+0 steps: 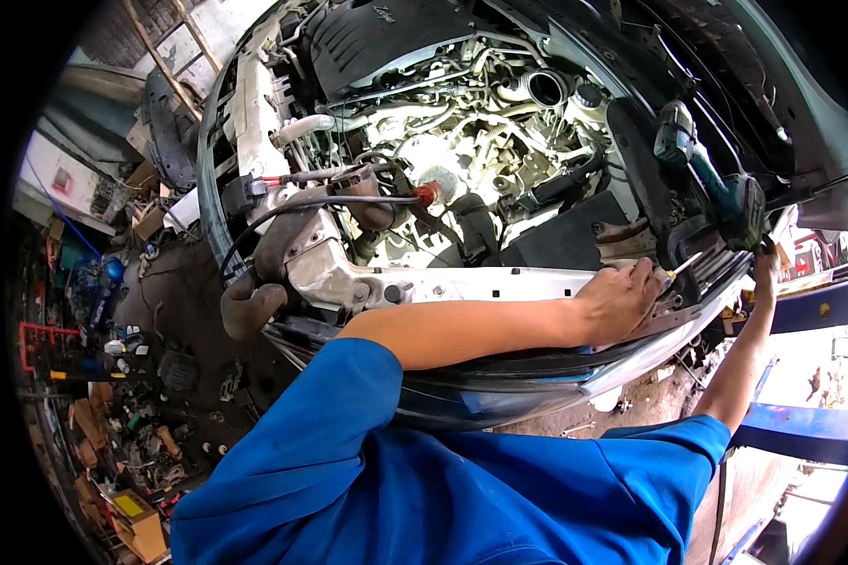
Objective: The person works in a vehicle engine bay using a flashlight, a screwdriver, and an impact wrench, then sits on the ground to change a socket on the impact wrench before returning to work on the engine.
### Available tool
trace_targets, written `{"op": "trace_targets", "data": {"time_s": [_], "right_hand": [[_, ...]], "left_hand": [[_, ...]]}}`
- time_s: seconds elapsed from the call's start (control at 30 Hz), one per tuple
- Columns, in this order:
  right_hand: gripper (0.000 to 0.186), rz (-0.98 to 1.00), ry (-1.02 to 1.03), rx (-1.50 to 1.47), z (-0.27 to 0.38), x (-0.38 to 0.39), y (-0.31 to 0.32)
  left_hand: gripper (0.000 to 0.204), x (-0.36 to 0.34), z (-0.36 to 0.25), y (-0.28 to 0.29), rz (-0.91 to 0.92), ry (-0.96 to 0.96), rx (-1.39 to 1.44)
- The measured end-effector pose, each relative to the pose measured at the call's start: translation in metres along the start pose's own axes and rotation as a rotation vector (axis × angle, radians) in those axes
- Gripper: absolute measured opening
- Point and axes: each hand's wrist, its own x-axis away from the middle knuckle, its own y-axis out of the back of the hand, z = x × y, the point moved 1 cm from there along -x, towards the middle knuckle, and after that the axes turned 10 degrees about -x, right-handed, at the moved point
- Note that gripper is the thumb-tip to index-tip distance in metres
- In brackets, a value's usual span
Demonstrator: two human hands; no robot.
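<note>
My left hand (pixel 617 303) reaches across the front of the car, its fingers closed around a screwdriver (pixel 685 267). Only the yellowish front of its handle and the thin pale shaft show; the shaft points away to the right, over the headlight's upper edge. To the right, my right hand (pixel 769 259) is at the outer corner of the headlight, just below the battery end of a cordless drill (pixel 746 212). The green and black drill lies along the fender. The right fingers are small and dark here, so whether they grip anything cannot be made out.
A lit work lamp (pixel 428 194) with a red end and black cable shines into the open engine bay. A rusty pipe part (pixel 254 306) hangs over the bumper's left side. Boxes and scrap clutter the floor at left; a blue lift beam (pixel 806 426) stands right.
</note>
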Motion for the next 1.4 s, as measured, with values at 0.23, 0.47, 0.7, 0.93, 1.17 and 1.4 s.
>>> {"op": "trace_targets", "data": {"time_s": [0.23,0.47,0.7,0.93,1.17,1.4], "right_hand": [[0.047,0.171,0.155,0.162,0.02,-0.004,-0.052],[0.048,0.135,0.195,0.344,-0.053,-0.08,-0.039],[0.048,0.212,0.143,0.238,-0.057,-0.095,-0.03],[0.038,-0.049,-0.11,-0.364,-0.034,-0.034,0.005],[0.026,-0.385,-0.089,-1.063,-0.079,-0.015,0.001],[0.016,-0.653,1.039,0.726,-0.007,0.027,0.058]], "left_hand": [[0.057,-0.007,0.004,0.012,0.274,0.095,-0.052],[0.063,-0.061,-0.008,-0.012,0.29,0.076,-0.102],[0.045,-0.08,-0.013,-0.038,0.331,0.022,-0.179],[0.033,-0.087,-0.016,-0.038,0.404,0.004,-0.159],[0.031,-0.079,-0.01,-0.038,0.406,0.024,-0.19],[0.04,-0.086,0.007,-0.05,0.542,0.052,-0.154]]}}
